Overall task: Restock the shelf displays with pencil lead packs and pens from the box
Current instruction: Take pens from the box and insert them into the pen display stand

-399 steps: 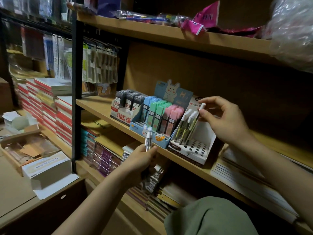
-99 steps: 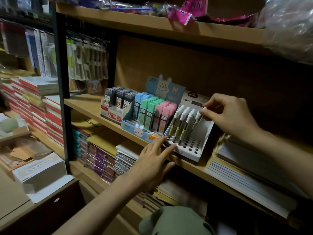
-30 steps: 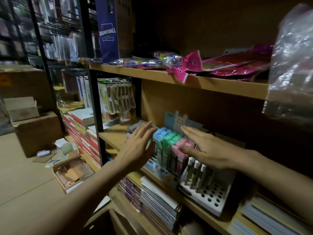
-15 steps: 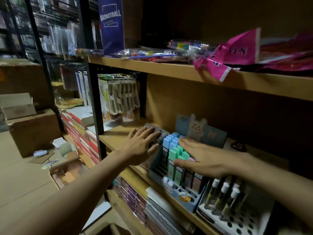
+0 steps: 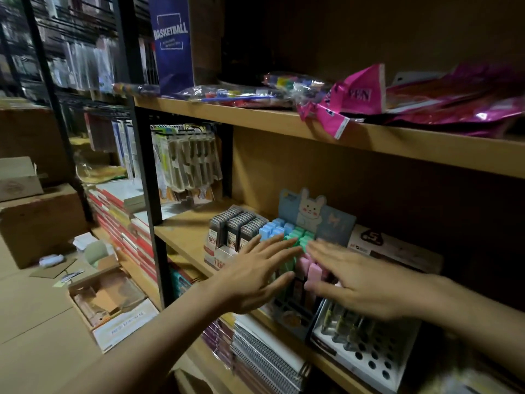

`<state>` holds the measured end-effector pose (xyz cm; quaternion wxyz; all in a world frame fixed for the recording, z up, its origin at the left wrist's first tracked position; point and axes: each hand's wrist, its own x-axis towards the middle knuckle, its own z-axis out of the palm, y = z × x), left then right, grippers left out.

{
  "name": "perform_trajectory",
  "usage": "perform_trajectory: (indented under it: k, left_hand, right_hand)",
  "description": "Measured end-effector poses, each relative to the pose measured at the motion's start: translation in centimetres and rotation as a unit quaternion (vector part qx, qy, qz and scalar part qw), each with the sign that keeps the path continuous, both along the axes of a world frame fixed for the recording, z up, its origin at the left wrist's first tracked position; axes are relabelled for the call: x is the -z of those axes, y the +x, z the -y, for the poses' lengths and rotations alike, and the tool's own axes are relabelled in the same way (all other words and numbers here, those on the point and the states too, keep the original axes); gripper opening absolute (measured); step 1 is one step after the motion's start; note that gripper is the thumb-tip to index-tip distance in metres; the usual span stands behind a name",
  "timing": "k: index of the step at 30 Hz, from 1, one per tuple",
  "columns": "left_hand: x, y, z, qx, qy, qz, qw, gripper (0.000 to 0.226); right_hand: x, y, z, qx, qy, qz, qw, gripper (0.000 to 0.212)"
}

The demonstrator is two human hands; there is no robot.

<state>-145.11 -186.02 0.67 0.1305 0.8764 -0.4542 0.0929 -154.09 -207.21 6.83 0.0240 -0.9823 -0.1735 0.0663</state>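
The shelf (image 5: 181, 237) carries three display trays side by side along its front edge, and that is where the biggest risk lies: a firm push from either hand could slide a tray along or off the front edge onto the notebooks (image 5: 267, 356) stacked on the shelf below.

The middle tray (image 5: 292, 314), with its rabbit backing card (image 5: 309, 209), holds blue, green and pink pencil lead packs (image 5: 295, 237) standing upright in rows. The left hand (image 5: 252, 277) is spread flat with fingers apart, over the blue and green rows; the right hand (image 5: 366, 282) is likewise flat and open over the pink ones. Neither grips anything. Whether the palms actually press the packs or hover just above them cannot be told. Pressing unevenly could tip a row sideways or knock loose packs out of their slots.

The grey lead packs (image 5: 238, 231) in the left tray sit just beside the left hand's fingers and could be toppled by a sideways sweep.

The pens (image 5: 341, 325) stand in the white holed tray (image 5: 372, 362) beneath the right wrist; a dropped forearm could bend or spill them. The box (image 5: 105, 302) lies on the floor, well apart.
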Motion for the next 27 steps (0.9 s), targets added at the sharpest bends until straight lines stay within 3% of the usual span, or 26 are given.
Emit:
perform_trajectory:
  k: [2,8,14,18,21,27]
  left_hand:
    - [-0.2,0.0,0.2,-0.006,0.004,-0.007,1.000,0.054]
    - [-0.1,-0.8,0.0,-0.016,-0.007,0.012,1.000,0.056]
    - [-1.2,-3.3,0.7,-0.039,-0.038,0.003,0.999,0.059]
    - [-2.1,-7.0,2.7,0.023,-0.076,0.015,0.997,0.058]
    - [-1.6,-9.1,4.3,0.065,-0.019,0.004,0.998,0.062]
    - [-1.9,-9.7,5.0,0.039,0.049,-0.019,0.998,0.067]
  right_hand:
    - [0.6,-0.3,-0.4,0.005,-0.022,0.004,1.000,0.093]
    - [-1.3,-3.0,1.7,0.027,0.062,0.068,0.995,0.091]
    - [-1.1,-6.1,5.4,0.018,0.062,0.065,0.996,0.073]
    - [-0.2,-7.0,6.1,0.026,0.038,0.055,0.997,0.087]
    - [1.2,-7.3,5.6,0.035,0.024,0.036,0.998,0.095]
    - [2.5,-7.3,5.0,0.057,0.013,0.040,0.997,0.096]
